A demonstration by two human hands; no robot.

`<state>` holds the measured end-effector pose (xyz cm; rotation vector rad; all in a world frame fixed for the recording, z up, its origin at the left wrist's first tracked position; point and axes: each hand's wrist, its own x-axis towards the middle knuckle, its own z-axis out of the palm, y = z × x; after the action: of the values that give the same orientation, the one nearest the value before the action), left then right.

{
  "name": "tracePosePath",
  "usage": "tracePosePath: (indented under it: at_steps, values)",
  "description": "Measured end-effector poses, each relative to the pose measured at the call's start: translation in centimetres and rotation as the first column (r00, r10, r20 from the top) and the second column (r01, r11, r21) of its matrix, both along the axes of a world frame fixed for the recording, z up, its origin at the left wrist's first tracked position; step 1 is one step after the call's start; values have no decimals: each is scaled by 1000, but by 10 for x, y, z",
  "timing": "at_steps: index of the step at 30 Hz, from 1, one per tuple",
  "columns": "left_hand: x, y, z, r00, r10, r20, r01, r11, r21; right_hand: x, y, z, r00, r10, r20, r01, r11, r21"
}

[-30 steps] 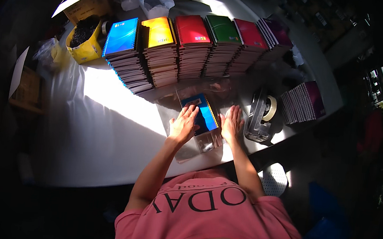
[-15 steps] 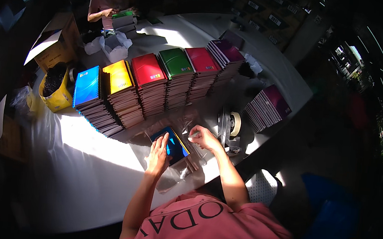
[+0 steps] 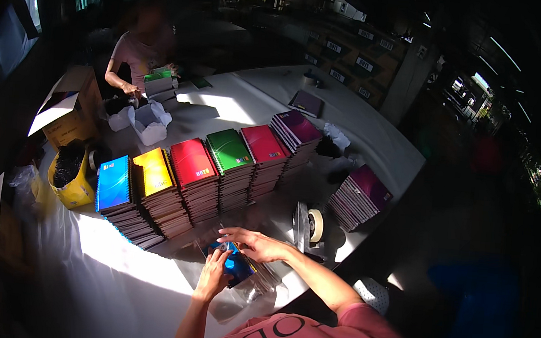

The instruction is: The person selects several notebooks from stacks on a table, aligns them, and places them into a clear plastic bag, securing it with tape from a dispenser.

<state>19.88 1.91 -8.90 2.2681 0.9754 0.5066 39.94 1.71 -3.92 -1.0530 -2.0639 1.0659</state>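
Note:
A blue spiral notebook [image 3: 240,270] lies in front of me on the table, with clear plastic film [image 3: 226,303] around it. My left hand [image 3: 213,276] rests on its left part, fingers bent lightly against the cover and holding nothing I can see. Over its far edge reaches my right hand [image 3: 258,246], fingers stretched to the left, close to the left fingertips. A small greyish patch by the fingertips is too small to make out. To the right of my right hand stands a tape dispenser [image 3: 302,226] with a roll of tape [image 3: 316,226].
Stacks of notebooks in blue [image 3: 115,184], yellow [image 3: 156,172], red [image 3: 192,162], green [image 3: 229,150] and purple [image 3: 296,129] line the table beyond my hands. Another purple pile [image 3: 363,196] stands right. A yellow container [image 3: 71,180] and a carton [image 3: 72,113] are left; a person [image 3: 139,61] works opposite.
My right hand has moved left from beside the dispenser to over the notebook. My left hand stays on the cover, its fingers more bent. The view has tilted up.

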Motion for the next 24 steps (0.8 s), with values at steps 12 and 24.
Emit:
tracePosePath:
  at_steps: [12,24]
  values:
    - [-15,-25,-25,908,397,-132,-411,906,-102,4,72,-55,879,430,207,-420,903,-92]
    - [10,-11,-18,934,223,-280,-294,923,-249,4,73,-62,945,283,-165,-318,914,-253]
